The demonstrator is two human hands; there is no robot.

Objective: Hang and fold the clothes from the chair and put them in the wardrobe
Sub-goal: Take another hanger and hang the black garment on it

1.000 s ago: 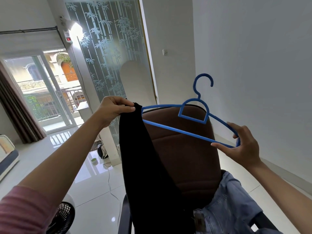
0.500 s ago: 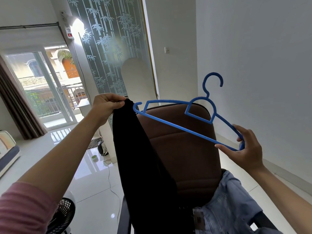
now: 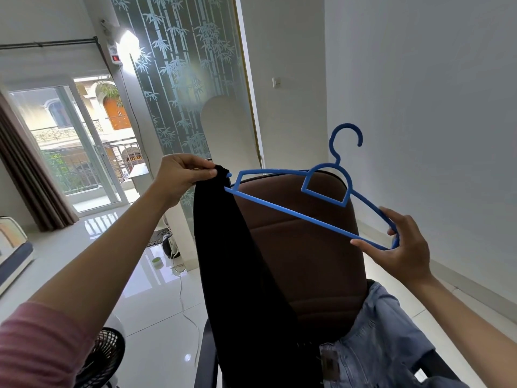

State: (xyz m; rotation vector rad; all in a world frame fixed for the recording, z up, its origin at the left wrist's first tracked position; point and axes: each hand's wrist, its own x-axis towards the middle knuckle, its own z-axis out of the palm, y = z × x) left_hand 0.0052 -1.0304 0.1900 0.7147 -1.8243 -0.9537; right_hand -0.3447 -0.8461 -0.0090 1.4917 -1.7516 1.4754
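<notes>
A brown chair stands in the middle, its back upright. A black garment hangs in front of the chair's left side, its top edge pinched by the left hand at the height of the chair's top. Light blue jeans lie on the chair's seat, to the right. A blue hanger slants across the chair's back, its left tip touching the garment; the right hand grips its right end.

Black garment btm, jeans, fan cut by frame edge; hanger tip behind garment.
</notes>
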